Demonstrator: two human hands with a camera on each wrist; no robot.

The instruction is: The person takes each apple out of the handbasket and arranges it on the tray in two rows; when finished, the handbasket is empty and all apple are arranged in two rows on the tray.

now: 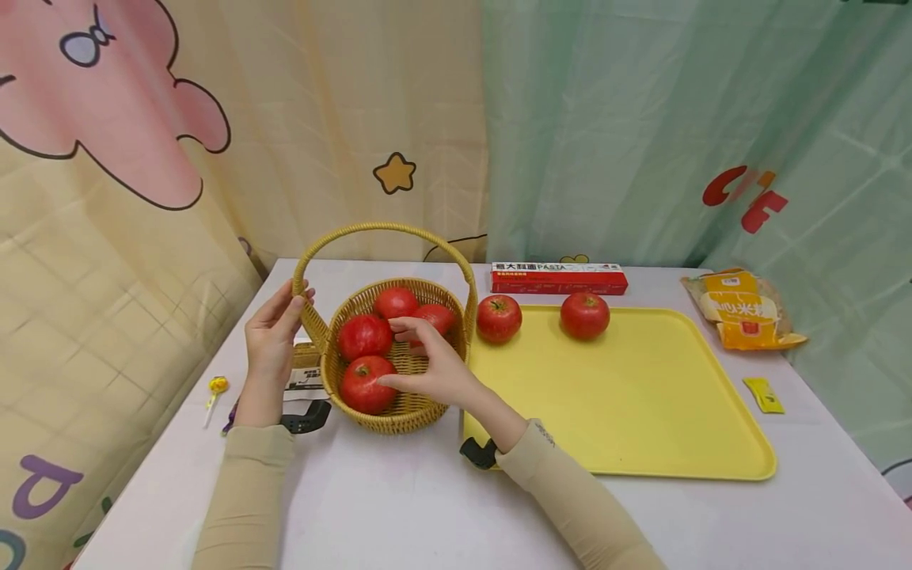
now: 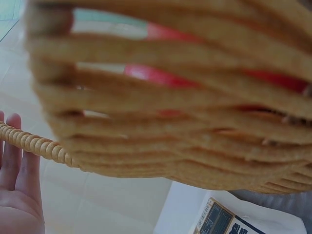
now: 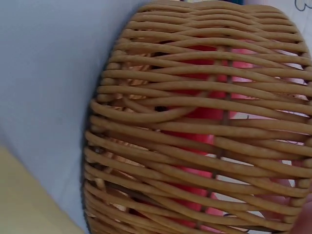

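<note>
A woven wicker basket (image 1: 395,426) with a tall arched handle (image 1: 385,228) stands left of the tray and holds several red apples (image 1: 365,336). My left hand (image 1: 271,336) touches the left side of the handle. In the left wrist view its fingers (image 2: 28,178) look straight behind the handle, and its thumb is out of sight. Over the basket's right rim reaches my right hand (image 1: 438,368), fingers and thumb spread apart near the apples, gripping none. Red apples show through the weave of the basket (image 3: 195,117) in the right wrist view.
Two more apples, one on the left (image 1: 499,319) and one on the right (image 1: 584,316), sit at the back of a yellow tray (image 1: 613,396). Behind is a pasta box (image 1: 559,279). An orange bag (image 1: 744,309), a yellow packet (image 1: 765,394) and a lollipop (image 1: 217,388) lie around.
</note>
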